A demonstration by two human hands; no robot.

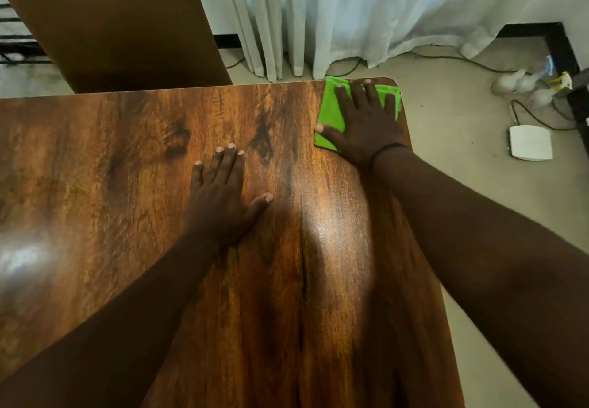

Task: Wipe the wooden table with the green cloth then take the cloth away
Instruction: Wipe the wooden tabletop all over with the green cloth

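Observation:
The wooden table [127,168] fills most of the head view, dark brown with a glossy grain. A folded green cloth [330,114] lies at its far right corner. My right hand [363,123] lies flat on top of the cloth, fingers spread, pressing it to the tabletop, with a black band around the wrist. My left hand [223,194] rests palm down on the bare wood near the middle of the table, fingers apart, holding nothing.
A brown chair back [111,24] stands beyond the table's far edge at left. White curtains [350,15] hang behind. On the floor to the right lie cables, a white flat device [530,143] and white shoes [522,87].

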